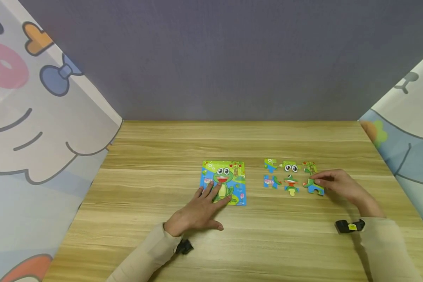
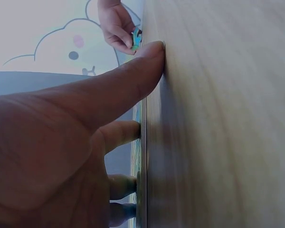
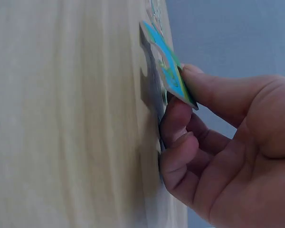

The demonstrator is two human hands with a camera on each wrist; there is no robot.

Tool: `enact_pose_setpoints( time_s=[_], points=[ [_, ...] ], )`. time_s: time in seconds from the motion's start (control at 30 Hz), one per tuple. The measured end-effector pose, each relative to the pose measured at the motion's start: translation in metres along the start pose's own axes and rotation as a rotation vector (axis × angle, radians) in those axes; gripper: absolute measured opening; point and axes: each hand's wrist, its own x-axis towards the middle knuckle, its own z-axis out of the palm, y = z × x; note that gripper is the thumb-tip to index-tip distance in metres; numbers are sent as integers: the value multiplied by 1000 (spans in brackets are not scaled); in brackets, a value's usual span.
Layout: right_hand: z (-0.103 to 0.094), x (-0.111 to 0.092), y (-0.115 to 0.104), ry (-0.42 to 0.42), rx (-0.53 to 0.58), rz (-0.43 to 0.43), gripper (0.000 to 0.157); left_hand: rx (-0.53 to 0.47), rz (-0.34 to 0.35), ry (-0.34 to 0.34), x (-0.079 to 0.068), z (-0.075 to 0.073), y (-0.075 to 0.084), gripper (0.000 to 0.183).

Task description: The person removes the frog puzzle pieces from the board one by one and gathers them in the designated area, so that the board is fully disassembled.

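Flat on the wooden table lies a square frog puzzle (image 1: 238, 181), its picture whole around the fingers. My left hand (image 1: 198, 212) rests on its lower part with spread fingers, the thumb (image 2: 137, 66) reaching past its near edge down to the table. With thumb and fingers my right hand (image 1: 343, 188) pinches a blue and green puzzle piece (image 3: 173, 78). The right wrist view has that piece tilted, one side raised off the table. Left of this hand, several loose pieces lie apart in rows, among them an eyes piece (image 1: 290, 167) and a mouth piece (image 1: 291, 181).
The wooden table (image 1: 155, 164) ends at a grey panel (image 1: 232, 62) behind. Cartoon-printed walls (image 1: 56, 129) stand on either side. Another loose piece (image 1: 270, 165) lies at the upper left of the rows, and a tree piece (image 1: 310, 167) at the upper right.
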Motion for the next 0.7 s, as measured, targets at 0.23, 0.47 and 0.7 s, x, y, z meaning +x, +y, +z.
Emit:
enact_pose_setpoints(
  time_s=[0.23,0.47,0.7],
  points=[
    [5,3,-9,54,-202,-38,15,-10,-9,-12,0,0,0,90],
    [6,5,-13,61,-289,10,14,-15,-14,-14,0,0,0,89],
    [8,5,-12,90,-314,25,14,-12,-11,-13,0,1,0,90]
  ],
)
